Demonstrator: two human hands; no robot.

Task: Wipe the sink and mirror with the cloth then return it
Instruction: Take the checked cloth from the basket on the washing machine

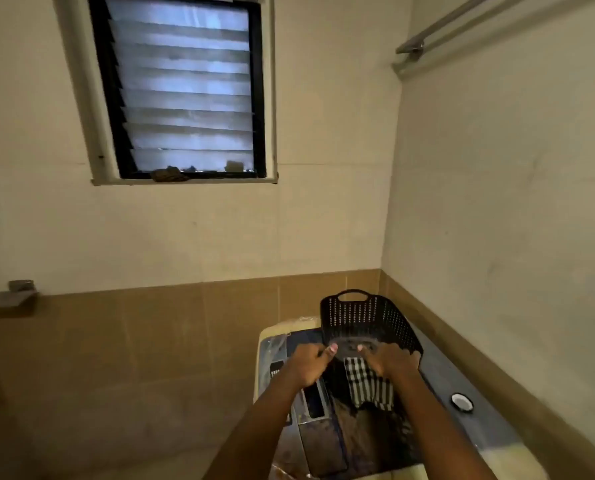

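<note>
Both hands at the black basket (368,318)

Right hand (391,360) fingers curled, gripping the striped cloth (370,384) (it hangs below them); left hand (308,363) fisted beside, its grip unclear.

A single wide-angle head view looks forward and slightly down into a room corner, close above both forearms and a black basket (368,320) at the bottom edge, with the louvred window (185,88) high up opposite.

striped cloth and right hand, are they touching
Touching. The head view shows the right hand pressed onto the top edge of the striped cloth, which hangs from under its fingers in front of the black basket.
</note>
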